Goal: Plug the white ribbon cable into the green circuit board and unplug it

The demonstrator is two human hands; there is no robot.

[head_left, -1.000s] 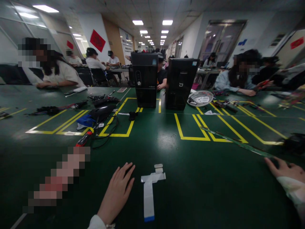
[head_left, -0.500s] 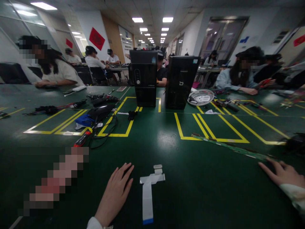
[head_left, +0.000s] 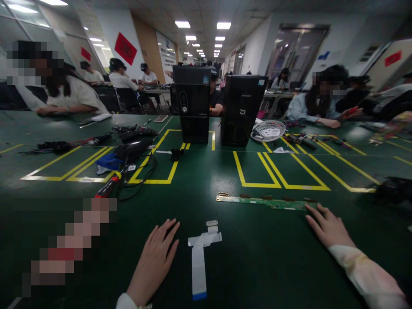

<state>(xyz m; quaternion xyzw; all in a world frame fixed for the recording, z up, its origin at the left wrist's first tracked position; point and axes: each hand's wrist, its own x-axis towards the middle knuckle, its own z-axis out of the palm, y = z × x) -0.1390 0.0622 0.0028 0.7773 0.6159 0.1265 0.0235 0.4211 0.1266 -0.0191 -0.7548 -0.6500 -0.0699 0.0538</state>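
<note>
My left hand lies palm down on the green table, fingers stretched out, with nothing in it. Just to its right is a white flat ribbon cable with a blue-tipped end, folded and crossed by shorter strips with connectors. My right hand has its fingers extended, the fingertips touching the right end of a long, narrow green circuit board. The board lies nearly level across the table, and small brown connectors line its upper edge.
Two black computer towers stand ahead, beside a white round basket. Yellow tape outlines mark the table. On the left are cables, a black device, a blue cloth and a red-black handled tool. Other people sit around.
My right hand has moved left with the circuit board, which has turned from slanted to nearly level. My left hand and the ribbon cable have stayed in place.
</note>
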